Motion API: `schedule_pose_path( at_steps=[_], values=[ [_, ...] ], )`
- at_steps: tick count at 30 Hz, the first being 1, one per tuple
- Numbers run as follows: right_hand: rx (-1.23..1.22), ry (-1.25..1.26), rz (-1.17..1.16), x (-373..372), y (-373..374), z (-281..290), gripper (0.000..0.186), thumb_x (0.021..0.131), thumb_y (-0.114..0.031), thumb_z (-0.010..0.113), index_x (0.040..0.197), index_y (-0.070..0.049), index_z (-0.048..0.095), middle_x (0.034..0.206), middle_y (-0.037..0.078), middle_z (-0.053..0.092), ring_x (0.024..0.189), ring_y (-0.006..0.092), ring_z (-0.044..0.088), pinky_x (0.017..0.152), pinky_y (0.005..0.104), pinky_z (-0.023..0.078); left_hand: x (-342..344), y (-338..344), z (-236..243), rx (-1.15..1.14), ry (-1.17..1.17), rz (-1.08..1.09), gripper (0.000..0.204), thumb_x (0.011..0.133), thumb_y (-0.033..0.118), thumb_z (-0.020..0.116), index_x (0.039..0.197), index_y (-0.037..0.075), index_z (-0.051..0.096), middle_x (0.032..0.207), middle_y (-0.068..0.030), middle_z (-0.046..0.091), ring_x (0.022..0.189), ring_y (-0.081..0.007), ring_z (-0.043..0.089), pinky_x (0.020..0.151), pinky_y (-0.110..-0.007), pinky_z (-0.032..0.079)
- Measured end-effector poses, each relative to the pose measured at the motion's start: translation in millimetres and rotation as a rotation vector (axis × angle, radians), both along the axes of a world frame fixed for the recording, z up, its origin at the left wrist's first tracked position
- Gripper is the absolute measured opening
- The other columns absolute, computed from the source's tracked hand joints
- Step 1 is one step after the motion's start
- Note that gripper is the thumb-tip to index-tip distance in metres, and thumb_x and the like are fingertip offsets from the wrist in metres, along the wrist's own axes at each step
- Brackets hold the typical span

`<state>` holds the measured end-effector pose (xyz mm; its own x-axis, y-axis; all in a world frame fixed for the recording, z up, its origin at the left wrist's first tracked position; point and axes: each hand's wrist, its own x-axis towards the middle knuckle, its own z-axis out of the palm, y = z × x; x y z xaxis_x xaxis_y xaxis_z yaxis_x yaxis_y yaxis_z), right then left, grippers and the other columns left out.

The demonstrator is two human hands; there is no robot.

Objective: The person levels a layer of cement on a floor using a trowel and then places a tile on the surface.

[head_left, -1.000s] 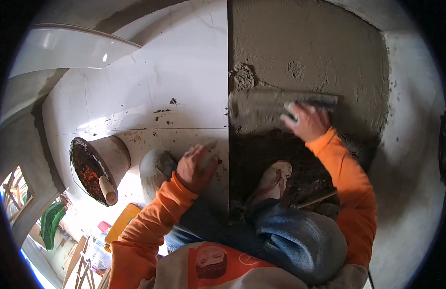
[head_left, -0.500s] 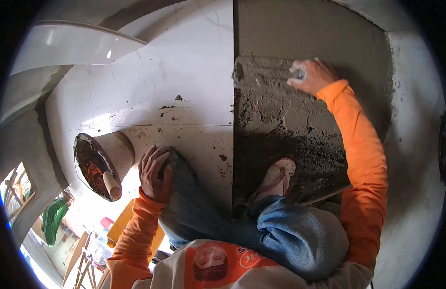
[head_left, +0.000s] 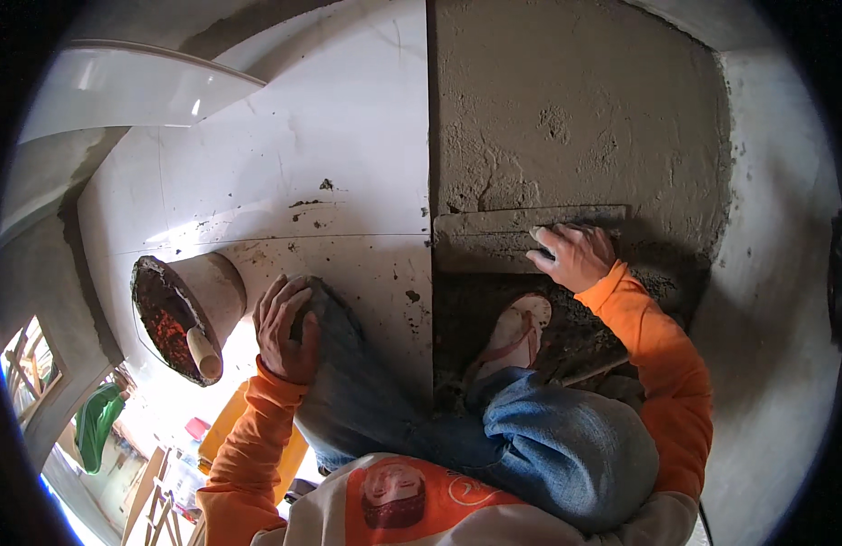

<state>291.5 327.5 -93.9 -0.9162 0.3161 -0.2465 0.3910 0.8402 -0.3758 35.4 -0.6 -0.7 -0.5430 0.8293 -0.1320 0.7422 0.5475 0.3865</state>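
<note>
The right hand [head_left: 575, 255] has its grip curled down and clamped on a long, flat trowel [head_left: 484, 241], though the handle itself is hidden under the fingers. The trowel lies crosswise at the near edge of the smoothed wet mortar [head_left: 575, 91], its left end close to the straight border with the white tiles [head_left: 366, 164]. Beyond it the mortar spreads out fairly even, with a few rough pits and ridges; on the near side the surface drops into a darker, shaded patch where a foot in a pale flip-flop [head_left: 523, 332] rests. The left hand [head_left: 289, 328] is free of any tool — its grip relaxed, fingers slightly apart and draped over the left knee of the blue jeans [head_left: 348, 350]. Left of that knee, on the tiles, is a pale, mortar-smeared bucket [head_left: 222, 287] with a wooden handle [head_left: 202, 355] jutting over its rim and a reddish patch showing inside. Dark crumbs of mortar [head_left: 326, 185] are scattered across the tiles between the bucket and the border. A grey wall [head_left: 771, 255] rises along the right side of the mortar, while a yellow container [head_left: 222, 423] shows at lower left — partly behind the left orange sleeve [head_left: 248, 455].
</note>
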Motion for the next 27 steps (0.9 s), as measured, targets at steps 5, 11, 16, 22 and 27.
schedule_pose_path(
  at_steps=[5, 11, 16, 22, 27],
  values=[
    [-0.193, 0.064, -0.062, -10.7, 23.3, 9.0, 0.034, 0.077, -0.036, 0.069, 0.099, -0.010, 0.064, 0.085, 0.014, 0.068, 0.078, 0.0327, 0.066, 0.066, 0.0429, 0.052, -3.0, 1.4, 0.4, 0.013, 0.014, -0.011, 0.029, 0.078, 0.011, 0.056, 0.106, 0.005, 0.062, 0.117, -0.0126, 0.061, 0.120, -0.0344, 0.050, 0.103, -0.044, 0.034],
    [-0.062, -0.207, -0.078, -45.7, 39.7, 21.1, 0.036, 0.083, -0.040, 0.062, 0.105, -0.011, 0.062, 0.089, 0.014, 0.069, 0.083, 0.0341, 0.066, 0.072, 0.0458, 0.052, -0.6, -0.1, -4.4, 0.018, 0.022, -0.013, 0.029, 0.079, 0.012, 0.056, 0.107, 0.004, 0.062, 0.117, -0.0125, 0.061, 0.120, -0.0340, 0.050, 0.103, -0.044, 0.034],
    [-0.163, -0.332, 0.022, -21.3, 14.0, 17.2, 0.036, 0.085, -0.041, 0.060, 0.109, -0.014, 0.060, 0.091, 0.015, 0.068, 0.087, 0.0346, 0.065, 0.076, 0.0471, 0.049, -1.5, 1.2, -2.0, -0.003, -0.007, -0.007, 0.027, 0.085, 0.015, 0.053, 0.106, 0.003, 0.063, 0.118, -0.0154, 0.060, 0.121, -0.0365, 0.049, 0.103, -0.046, 0.034],
    [-0.029, -0.096, 0.019, 4.8, -3.3, 0.8, 0.033, 0.079, -0.036, 0.068, 0.101, -0.013, 0.064, 0.086, 0.010, 0.068, 0.075, 0.0296, 0.066, 0.064, 0.0419, 0.052, -2.2, 0.0, -0.6, 0.020, 0.014, -0.027, 0.028, 0.080, 0.011, 0.055, 0.107, 0.004, 0.060, 0.118, -0.0125, 0.061, 0.120, -0.0352, 0.050, 0.103, -0.045, 0.034],
    [0.234, 0.094, 0.042, -4.0, 17.9, -11.6, 0.034, 0.086, -0.038, 0.060, 0.112, -0.016, 0.058, 0.099, 0.011, 0.066, 0.079, 0.0317, 0.066, 0.066, 0.0427, 0.051, -1.1, 4.9, -3.2, 0.011, 0.021, -0.041, 0.029, 0.079, 0.010, 0.055, 0.107, 0.004, 0.061, 0.118, -0.0124, 0.061, 0.120, -0.0349, 0.050, 0.102, -0.045, 0.035]
  ],
)
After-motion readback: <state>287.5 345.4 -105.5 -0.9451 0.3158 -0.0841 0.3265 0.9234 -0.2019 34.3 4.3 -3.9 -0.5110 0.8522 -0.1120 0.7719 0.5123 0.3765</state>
